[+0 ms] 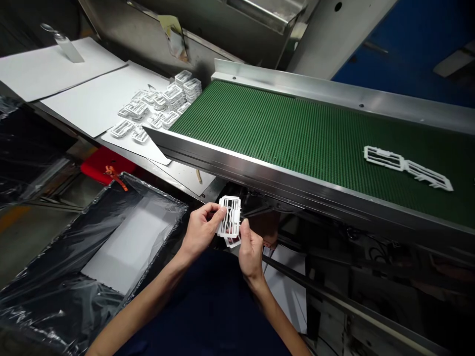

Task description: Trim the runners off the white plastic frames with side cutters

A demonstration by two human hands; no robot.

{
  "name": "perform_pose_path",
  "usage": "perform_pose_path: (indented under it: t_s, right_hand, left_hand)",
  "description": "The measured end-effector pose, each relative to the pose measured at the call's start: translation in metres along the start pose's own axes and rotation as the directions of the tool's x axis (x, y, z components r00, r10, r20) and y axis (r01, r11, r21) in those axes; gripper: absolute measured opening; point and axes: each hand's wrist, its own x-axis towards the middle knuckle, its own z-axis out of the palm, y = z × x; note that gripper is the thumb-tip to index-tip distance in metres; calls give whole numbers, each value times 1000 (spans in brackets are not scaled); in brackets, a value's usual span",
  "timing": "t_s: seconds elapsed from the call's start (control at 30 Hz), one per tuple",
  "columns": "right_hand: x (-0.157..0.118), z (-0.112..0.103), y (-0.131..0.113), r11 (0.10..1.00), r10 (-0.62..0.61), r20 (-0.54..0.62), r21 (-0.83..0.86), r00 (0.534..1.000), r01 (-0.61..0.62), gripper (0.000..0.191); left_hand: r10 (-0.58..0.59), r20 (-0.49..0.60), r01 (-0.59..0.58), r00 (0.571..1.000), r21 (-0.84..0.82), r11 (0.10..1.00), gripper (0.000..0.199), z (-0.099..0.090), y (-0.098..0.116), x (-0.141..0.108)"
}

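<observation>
In front of my body I hold a white plastic slatted frame (230, 217) upright, its open slots facing me. My left hand (202, 228) pinches its left edge between thumb and fingers. My right hand (251, 249) is closed at its lower right side, thumb up along the edge, other fingers mostly hidden. Part of a second white frame (233, 242) shows just beneath the first; which hand supports it I cannot tell. On the green conveyor belt (267, 128) to the right lies a joined pair of similar white frames (406, 167).
Several stacks of white frames (159, 106) stand on white sheets (89, 99) left of the belt. A clear bottle (69, 48) is farther left. Below sits a plastic-lined bin (129, 242) beside a red stool (107, 165). The conveyor's metal side rail (260, 170) runs ahead of my hands.
</observation>
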Motion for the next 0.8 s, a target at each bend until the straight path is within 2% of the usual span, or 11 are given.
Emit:
perform_pose_path:
  t_s: [0.1, 0.23, 0.33, 0.47, 0.57, 0.67, 0.8]
  right_hand:
    - [0, -1, 1, 1000, 11, 0, 10, 1000, -11, 49]
    - [-1, -2, 4, 987, -58, 3, -148, 998, 57, 34]
    - [-1, -2, 5, 974, -86, -4, -208, 996, 83, 31]
    - [-1, -2, 5, 943, -167, -45, -298, 985, 146, 33]
    - [0, -5, 6, 907, -237, -66, -372, 969, 196, 33]
    - [1, -8, 8, 879, -283, -55, -414, 958, 236, 32]
    - [-1, -8, 9, 868, -322, -20, -405, 947, 287, 29]
  left_hand:
    - [-7, -1, 7, 1000, -7, 1000, 26, 1, 0, 0]
    - [-1, 3, 1, 1000, 3, 1000, 26, 2, -1, -1]
    - [18, 6, -19, 1000, 52, 998, 27, 1, -2, -1]
    - [156, -71, -136, 985, 226, 965, 29, -6, -2, 2]
    - [222, -108, -162, 969, 402, 901, 29, -12, 1, 5]
    - [281, -35, -225, 959, 510, 830, 41, -9, 7, 7]
    - [373, 113, -379, 921, 483, 789, 48, 6, 13, 8]
